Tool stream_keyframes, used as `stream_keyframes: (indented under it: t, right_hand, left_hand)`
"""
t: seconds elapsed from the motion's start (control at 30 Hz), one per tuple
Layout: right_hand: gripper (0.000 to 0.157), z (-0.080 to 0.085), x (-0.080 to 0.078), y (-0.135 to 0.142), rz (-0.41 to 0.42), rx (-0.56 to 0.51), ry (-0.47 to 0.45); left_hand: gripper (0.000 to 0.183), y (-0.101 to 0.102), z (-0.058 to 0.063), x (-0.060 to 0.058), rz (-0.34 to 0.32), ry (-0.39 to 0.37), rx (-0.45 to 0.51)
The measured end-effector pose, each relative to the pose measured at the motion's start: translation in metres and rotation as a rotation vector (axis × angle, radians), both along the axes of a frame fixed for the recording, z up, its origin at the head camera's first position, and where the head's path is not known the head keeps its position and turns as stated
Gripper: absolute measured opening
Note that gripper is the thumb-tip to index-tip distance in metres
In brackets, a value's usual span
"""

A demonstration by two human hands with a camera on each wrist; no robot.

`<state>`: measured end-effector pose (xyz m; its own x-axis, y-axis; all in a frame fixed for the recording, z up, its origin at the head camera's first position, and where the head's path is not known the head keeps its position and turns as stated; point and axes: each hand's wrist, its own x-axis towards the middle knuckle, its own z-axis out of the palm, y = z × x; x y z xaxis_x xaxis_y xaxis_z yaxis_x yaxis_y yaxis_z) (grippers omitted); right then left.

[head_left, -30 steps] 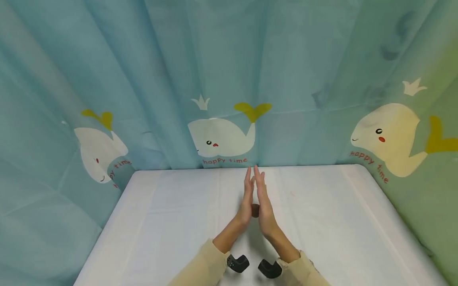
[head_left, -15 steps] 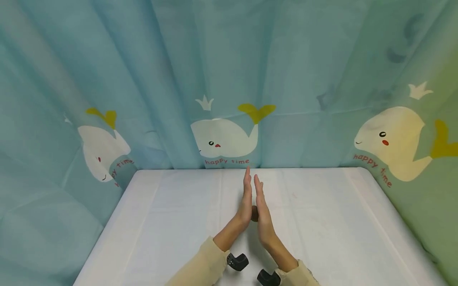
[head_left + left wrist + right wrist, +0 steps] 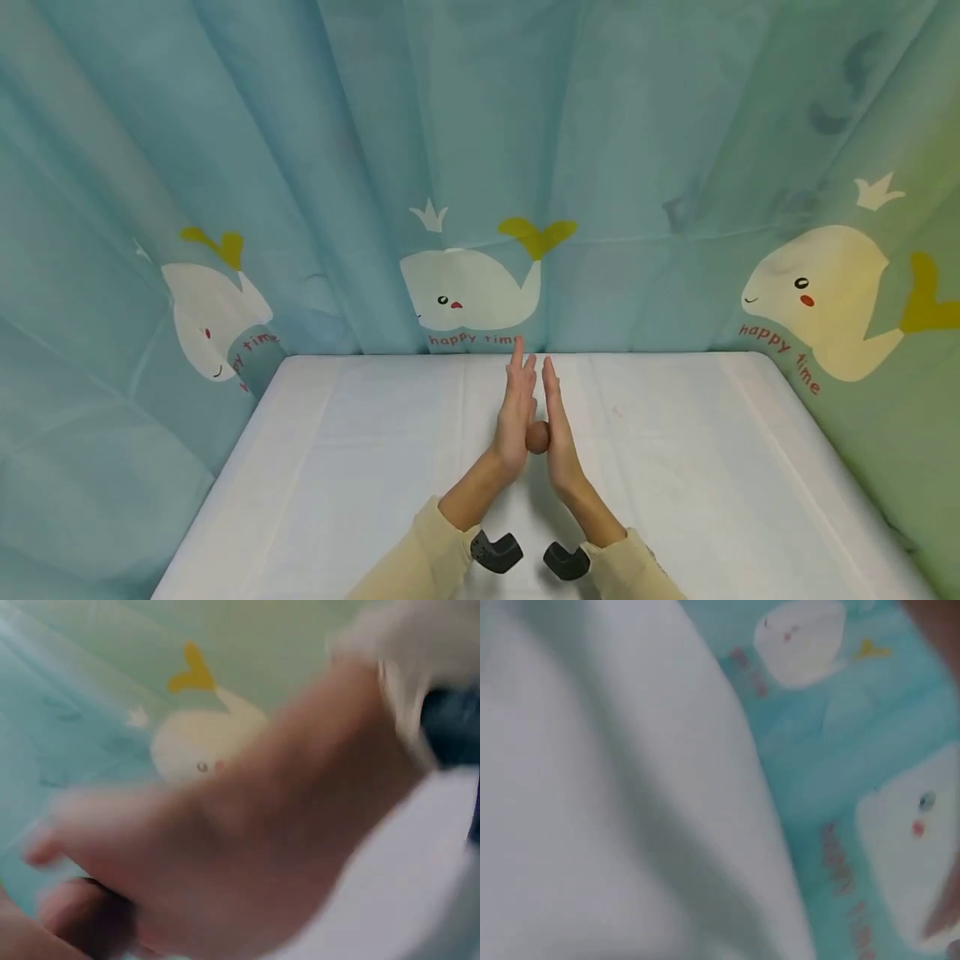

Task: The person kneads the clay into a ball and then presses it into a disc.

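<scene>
A small brown ball [image 3: 537,437], like clay or dough, sits between my two palms in the head view. My left hand [image 3: 512,421] lies against its left side with the fingers straight and pointing away. Against the other side rests my right hand [image 3: 562,442], its fingers straight too. Both hands are over the white table. In the left wrist view, my blurred left hand [image 3: 202,855] fills the middle, and the dark brown ball [image 3: 105,926] shows partly in shadow beneath it. Only a sliver of hand [image 3: 946,907] appears at the right wrist view's edge.
A white-covered table [image 3: 360,450] spreads beneath the hands. Behind and around it hangs a blue-green curtain [image 3: 480,125] printed with whales. Black wrist devices [image 3: 497,552] are worn at both cuffs, close together.
The palms have slid against each other and now stand a little further apart. More of the brown ball shows between them, and it looks rounder. The left fingers have spread slightly.
</scene>
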<state>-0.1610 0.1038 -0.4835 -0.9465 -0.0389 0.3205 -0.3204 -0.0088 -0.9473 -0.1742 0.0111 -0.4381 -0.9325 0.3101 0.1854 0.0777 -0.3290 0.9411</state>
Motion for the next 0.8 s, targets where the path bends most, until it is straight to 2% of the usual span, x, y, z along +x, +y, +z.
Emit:
stream_keyframes:
  t: [0.13,0.2,0.27,0.33,0.4,0.47,0.53,0.63,0.73,0.8]
  right_hand:
    - [0.055,0.018,0.013,-0.010,0.018,0.008,0.051]
    - [0.055,0.024,0.012,-0.009,0.020,0.021,0.063]
    - [0.055,0.026,0.004,-0.003,0.004,0.024,0.065]
    - [0.055,0.023,-0.007,0.005,-0.023,0.015,0.066]
    - [0.054,0.017,-0.017,0.010,-0.037,-0.007,0.061]
    - [0.054,0.009,-0.019,0.010,-0.028,-0.011,0.037]
    - [0.054,0.003,-0.013,0.005,0.005,-0.022,0.009]
    - [0.054,0.004,0.004,-0.007,0.048,-0.026,-0.014]
    - [0.055,0.016,0.013,-0.014,0.056,-0.029,0.028]
    - [0.055,0.023,0.012,-0.013,0.039,-0.008,0.074]
  left_hand:
    - [0.061,0.000,-0.016,-0.009,0.045,0.050,-0.151]
    - [0.060,0.002,-0.024,-0.007,0.041,0.061,-0.186]
    - [0.060,0.004,-0.029,-0.001,0.011,0.060,-0.197]
    - [0.060,0.005,-0.028,0.005,-0.036,0.063,-0.174]
    - [0.063,0.004,-0.023,0.009,-0.069,0.049,-0.102]
    - [0.064,0.002,-0.015,0.010,-0.066,0.026,-0.023]
    - [0.066,-0.002,-0.008,0.007,-0.032,0.017,0.028]
    - [0.063,-0.006,-0.005,0.001,0.036,0.073,-0.021]
    - [0.060,-0.006,-0.013,-0.001,0.050,0.088,-0.114]
    - [0.060,-0.004,-0.018,0.002,0.044,0.074,-0.131]
